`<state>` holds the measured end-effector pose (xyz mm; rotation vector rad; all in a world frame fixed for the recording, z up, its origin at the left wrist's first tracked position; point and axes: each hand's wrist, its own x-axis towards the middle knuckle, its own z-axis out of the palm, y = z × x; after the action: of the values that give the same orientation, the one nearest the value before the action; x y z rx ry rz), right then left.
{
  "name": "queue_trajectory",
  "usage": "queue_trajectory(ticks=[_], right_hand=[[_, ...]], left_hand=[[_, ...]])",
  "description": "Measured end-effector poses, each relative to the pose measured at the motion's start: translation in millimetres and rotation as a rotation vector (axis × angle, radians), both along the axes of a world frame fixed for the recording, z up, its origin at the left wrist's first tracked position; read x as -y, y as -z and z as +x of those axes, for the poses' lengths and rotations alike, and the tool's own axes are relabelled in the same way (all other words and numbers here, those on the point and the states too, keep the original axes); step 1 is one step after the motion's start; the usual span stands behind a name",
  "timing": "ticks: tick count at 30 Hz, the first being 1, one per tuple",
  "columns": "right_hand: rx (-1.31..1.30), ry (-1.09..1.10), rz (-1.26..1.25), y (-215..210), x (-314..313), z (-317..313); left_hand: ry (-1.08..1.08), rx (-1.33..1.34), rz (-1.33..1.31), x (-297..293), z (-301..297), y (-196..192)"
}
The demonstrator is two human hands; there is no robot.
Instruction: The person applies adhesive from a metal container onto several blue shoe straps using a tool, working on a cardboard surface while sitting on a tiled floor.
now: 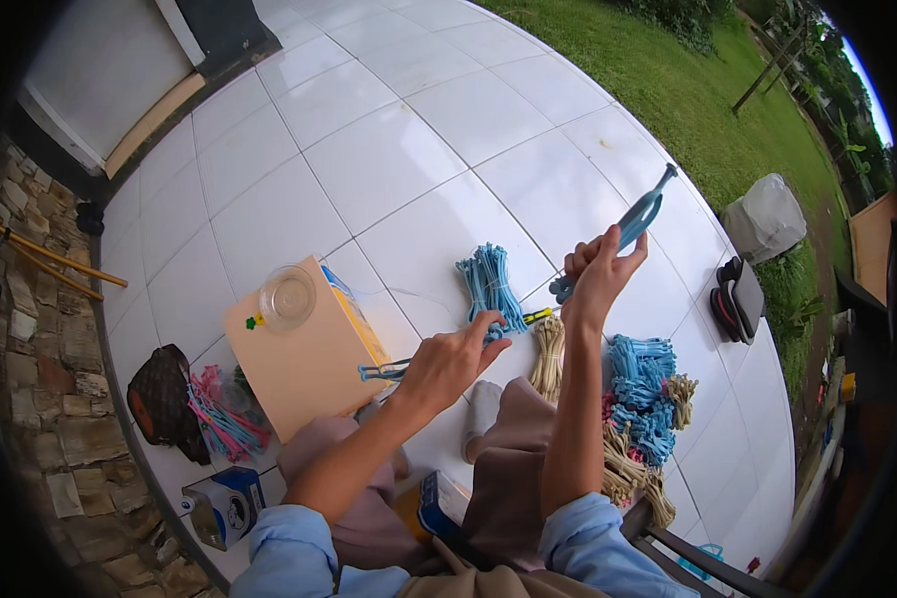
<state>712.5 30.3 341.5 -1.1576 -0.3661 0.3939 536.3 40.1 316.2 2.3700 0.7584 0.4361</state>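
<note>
My right hand (pixel 600 267) is raised to the right of centre. Its closed fingers hold a blue strap (pixel 643 214), whose looped end with a small knob points up to the right. Lower and nearer me, my left hand (pixel 448 367) is closed on blue straps (pixel 384 372), whose thin ends stick out to the left. Just beyond that hand a bundle of blue straps (pixel 490 284) lies on the tiles. A yellow and black tool (pixel 536 317) lies beside it, partly hidden. Between my forearms lies a beige bundle of straps (pixel 547 361).
A box with a tan board (pixel 304 359) on top stands at left, bearing a clear round container (pixel 287 297). Pink and blue strands (pixel 224 414) and a dark bag (pixel 164 399) lie beyond it. Right of my arm are piled blue and beige bundles (pixel 643 374). Black sandals (pixel 736 301) sit near the tile edge.
</note>
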Motion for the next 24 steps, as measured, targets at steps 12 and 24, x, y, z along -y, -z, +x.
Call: queue_trajectory(ticks=[12,24], right_hand=[[0.492,-0.358,-0.635,32.7,-11.9,-38.4],[0.559,-0.673,-0.645,55.5,-10.6,-50.3]], left_hand=[[-0.300,0.369,-0.541,-58.9,6.7,67.0],[-0.316,0.505,-0.915,-78.8,16.7,58.1]])
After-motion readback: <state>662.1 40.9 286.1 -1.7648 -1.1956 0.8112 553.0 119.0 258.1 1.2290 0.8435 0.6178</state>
